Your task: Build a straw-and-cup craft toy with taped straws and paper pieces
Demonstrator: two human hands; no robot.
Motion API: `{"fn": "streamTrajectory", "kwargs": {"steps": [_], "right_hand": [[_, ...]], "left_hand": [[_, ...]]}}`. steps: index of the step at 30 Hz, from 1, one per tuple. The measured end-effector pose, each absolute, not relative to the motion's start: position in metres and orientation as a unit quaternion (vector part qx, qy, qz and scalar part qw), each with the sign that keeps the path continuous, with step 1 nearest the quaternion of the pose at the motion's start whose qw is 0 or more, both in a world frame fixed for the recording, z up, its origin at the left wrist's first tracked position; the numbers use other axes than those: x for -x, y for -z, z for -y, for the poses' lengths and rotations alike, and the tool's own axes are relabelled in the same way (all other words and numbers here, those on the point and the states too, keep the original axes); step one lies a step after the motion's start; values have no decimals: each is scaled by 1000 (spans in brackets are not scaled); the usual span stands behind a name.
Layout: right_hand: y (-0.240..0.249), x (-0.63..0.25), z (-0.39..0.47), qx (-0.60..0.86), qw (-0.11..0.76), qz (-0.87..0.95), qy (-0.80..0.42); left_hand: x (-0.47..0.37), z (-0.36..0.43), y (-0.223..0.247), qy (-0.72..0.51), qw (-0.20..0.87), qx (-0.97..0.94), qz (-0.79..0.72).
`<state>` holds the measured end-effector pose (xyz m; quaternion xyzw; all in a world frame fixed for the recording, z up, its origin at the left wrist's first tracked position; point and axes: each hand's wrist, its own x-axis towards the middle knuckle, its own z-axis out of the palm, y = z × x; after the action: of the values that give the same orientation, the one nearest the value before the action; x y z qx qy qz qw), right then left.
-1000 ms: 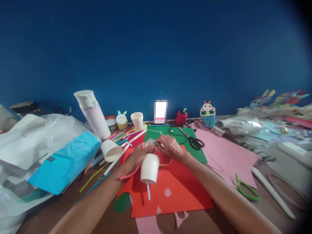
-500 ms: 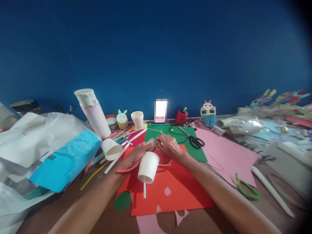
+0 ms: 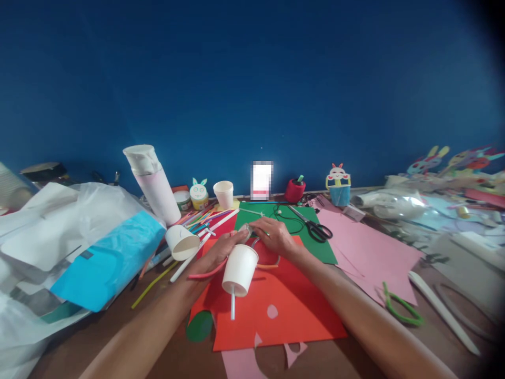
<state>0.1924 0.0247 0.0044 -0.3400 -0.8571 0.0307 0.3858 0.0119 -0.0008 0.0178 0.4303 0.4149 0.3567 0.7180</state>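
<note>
A white paper cup [image 3: 240,269] hangs tilted below my hands, with a pale straw [image 3: 232,306] sticking out of its lower end. My left hand [image 3: 226,247] is closed around a small clear object [image 3: 246,229], which looks like a roll of tape. On the other side, my right hand [image 3: 272,235] has its fingers bent together against that clear object; what they pinch is too small to tell. A pink strip [image 3: 207,273] and an orange strip [image 3: 267,266] spread out on either side of the cup. Red sheets [image 3: 292,310] lie underneath.
Black scissors [image 3: 317,230] rest on a green sheet [image 3: 327,254]. Left are a tipped cup [image 3: 182,243], a tall white bottle [image 3: 155,187] and plastic bags [image 3: 98,200]. Pink paper [image 3: 371,247] and a green pipe cleaner [image 3: 402,316] lie right. Another cup [image 3: 224,195] stands behind.
My right hand's fingers have flattened slightly and shifted left over the clear object. The hanging cup has barely moved; the whole view has shifted a little.
</note>
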Motion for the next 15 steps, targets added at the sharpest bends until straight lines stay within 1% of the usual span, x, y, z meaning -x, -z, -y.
{"fn": "streamTrajectory", "kwargs": {"steps": [6, 10, 13, 15], "right_hand": [[-8, -193, -25, 323, 346, 878, 72], [-7, -190, -24, 337, 320, 876, 133], [-4, -188, -24, 351, 321, 869, 135], [-3, -188, -23, 372, 339, 857, 111]], "left_hand": [[-15, 3, -20, -366, 699, -447, -422], [-17, 5, -24, -363, 705, -443, -420], [-16, 6, -24, -354, 706, -445, -421], [-15, 6, -23, -349, 707, -446, -424]]}}
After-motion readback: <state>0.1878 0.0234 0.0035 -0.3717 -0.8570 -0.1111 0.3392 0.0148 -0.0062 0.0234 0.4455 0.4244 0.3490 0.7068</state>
